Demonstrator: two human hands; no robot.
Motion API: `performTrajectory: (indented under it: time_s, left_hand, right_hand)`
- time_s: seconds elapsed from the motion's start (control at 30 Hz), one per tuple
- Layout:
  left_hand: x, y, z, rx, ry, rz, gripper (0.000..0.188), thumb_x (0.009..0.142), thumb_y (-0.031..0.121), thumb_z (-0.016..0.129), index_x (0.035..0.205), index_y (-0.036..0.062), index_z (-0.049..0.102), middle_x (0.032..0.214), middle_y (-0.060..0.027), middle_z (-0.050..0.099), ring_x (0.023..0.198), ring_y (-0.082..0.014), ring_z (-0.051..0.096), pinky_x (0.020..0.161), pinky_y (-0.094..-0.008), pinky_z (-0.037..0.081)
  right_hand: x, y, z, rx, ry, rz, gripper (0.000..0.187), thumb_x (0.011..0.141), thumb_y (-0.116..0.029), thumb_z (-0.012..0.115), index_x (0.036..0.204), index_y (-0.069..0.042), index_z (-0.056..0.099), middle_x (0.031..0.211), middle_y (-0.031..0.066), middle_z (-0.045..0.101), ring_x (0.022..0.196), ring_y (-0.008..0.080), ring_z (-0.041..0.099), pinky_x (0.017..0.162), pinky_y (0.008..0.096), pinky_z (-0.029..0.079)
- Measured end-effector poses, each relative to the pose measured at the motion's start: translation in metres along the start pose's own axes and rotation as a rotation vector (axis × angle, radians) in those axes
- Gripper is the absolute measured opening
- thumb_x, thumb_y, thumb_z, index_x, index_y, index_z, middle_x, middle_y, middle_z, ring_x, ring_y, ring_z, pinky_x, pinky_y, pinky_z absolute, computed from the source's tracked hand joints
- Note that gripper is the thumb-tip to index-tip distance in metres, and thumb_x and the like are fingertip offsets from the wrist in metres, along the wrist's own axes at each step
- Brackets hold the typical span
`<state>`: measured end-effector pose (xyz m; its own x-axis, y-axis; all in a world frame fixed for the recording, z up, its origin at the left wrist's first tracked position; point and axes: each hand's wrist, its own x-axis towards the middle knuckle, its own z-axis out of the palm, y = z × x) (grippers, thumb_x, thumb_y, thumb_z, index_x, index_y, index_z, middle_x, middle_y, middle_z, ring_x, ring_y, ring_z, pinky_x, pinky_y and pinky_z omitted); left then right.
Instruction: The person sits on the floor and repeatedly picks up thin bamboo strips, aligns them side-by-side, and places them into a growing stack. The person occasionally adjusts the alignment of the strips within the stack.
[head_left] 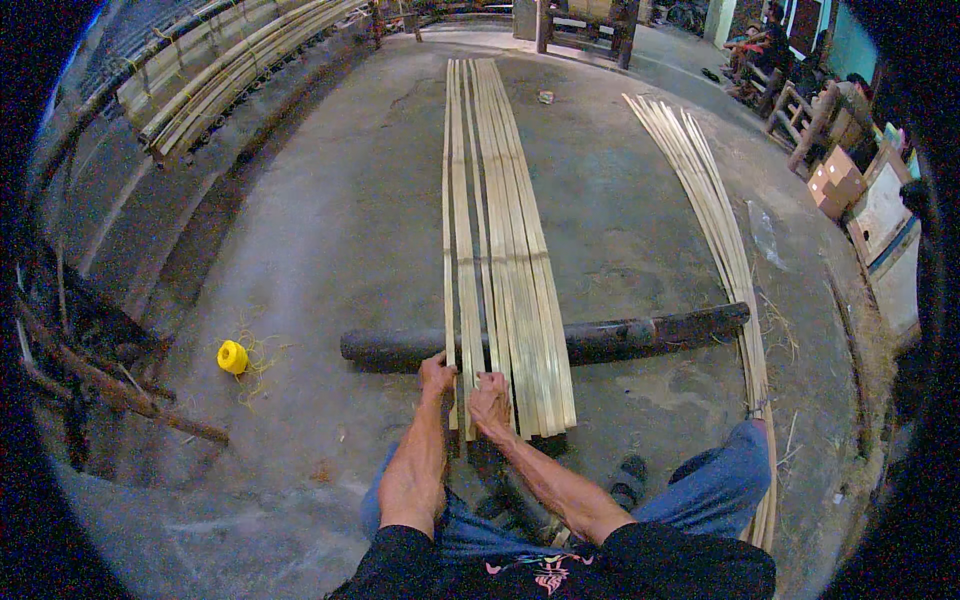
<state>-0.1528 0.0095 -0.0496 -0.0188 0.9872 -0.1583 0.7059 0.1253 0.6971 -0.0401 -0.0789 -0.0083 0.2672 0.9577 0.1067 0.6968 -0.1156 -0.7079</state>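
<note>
Long pale bamboo strips (520, 290) lie side by side, running away from me, their near ends raised over a dark round log (390, 347). Narrow gaps part the strips on the left; those on the right lie close together. At the near end, my left hand (437, 375) is closed on the outer edge of the leftmost strip (449, 250). Just to its right, my right hand (490, 402) has its fingers bent around a strip among the left ones; its fingertips are partly hidden.
A yellow twine roll (232, 357) with loose strands sits on the floor to the left. More strips (715, 210) lie across the log's right end. Bundled slats (235, 75) rest on a rack at far left. Cardboard boxes (836, 183) and seated people (762, 45) are at far right.
</note>
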Motion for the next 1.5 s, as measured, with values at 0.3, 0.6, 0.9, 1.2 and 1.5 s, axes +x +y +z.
performTrajectory:
  time_s: [0.3, 0.6, 0.9, 1.2, 1.5]
  left_hand:
    - [-0.022, 0.014, 0.009, 0.01, 0.024, 0.008, 0.036, 0.059, 0.017, 0.059, 0.095, 0.0146, 0.058, 0.078, -0.0142, 0.059, 0.073, -0.0265, 0.057, 0.068, -0.0327, 0.043]
    - [-0.003, 0.042, 0.0, -0.38, 0.16, -0.081, 0.026, 0.065, 0.022, 0.057, 0.081, 0.002, 0.059, 0.069, -0.0132, 0.059, 0.064, -0.023, 0.056, 0.062, -0.0312, 0.043]
    - [0.004, 0.038, 0.016, -0.4, 0.207, -0.201, 0.034, 0.065, 0.033, 0.059, 0.078, 0.0011, 0.059, 0.065, -0.0107, 0.059, 0.058, -0.0189, 0.055, 0.059, -0.0313, 0.043]
    - [-0.011, -0.024, 0.071, -0.463, -0.193, -0.263, 0.039, 0.062, 0.031, 0.064, 0.086, 0.0018, 0.057, 0.082, -0.0146, 0.059, 0.074, -0.0256, 0.057, 0.067, -0.0333, 0.043]
    - [-0.033, 0.011, 0.028, -0.44, -0.179, -0.275, 0.037, 0.064, 0.026, 0.064, 0.092, 0.0024, 0.057, 0.081, -0.0113, 0.059, 0.07, -0.02, 0.057, 0.062, -0.0303, 0.044]
  right_hand:
    - [-0.002, 0.024, -0.006, -0.244, -0.133, -0.064, 0.028, 0.065, -0.015, 0.046, 0.088, -0.001, 0.052, 0.08, 0.0161, 0.048, 0.079, 0.0297, 0.046, 0.066, 0.0427, 0.034]
    - [0.021, 0.02, 0.034, 0.454, -0.076, 0.013, 0.025, 0.073, -0.016, 0.051, 0.092, 0.001, 0.049, 0.075, 0.0132, 0.052, 0.064, 0.0229, 0.052, 0.05, 0.0335, 0.042]
    - [0.054, -0.001, -0.055, 0.649, 0.199, 0.181, 0.022, 0.079, -0.016, 0.044, 0.09, 0.0, 0.052, 0.056, -0.0014, 0.045, 0.047, 0.0055, 0.04, 0.04, 0.02, 0.033]
    - [0.077, 0.129, -0.137, 0.252, 0.21, 0.121, 0.022, 0.08, -0.019, 0.041, 0.075, -0.002, 0.053, 0.048, 0.0005, 0.042, 0.044, 0.0087, 0.04, 0.041, 0.0252, 0.032]
    - [0.055, 0.221, -0.119, 0.026, 0.155, 0.066, 0.017, 0.08, -0.016, 0.042, 0.08, -0.003, 0.053, 0.049, 0.0015, 0.042, 0.04, 0.0099, 0.041, 0.037, 0.0246, 0.033]
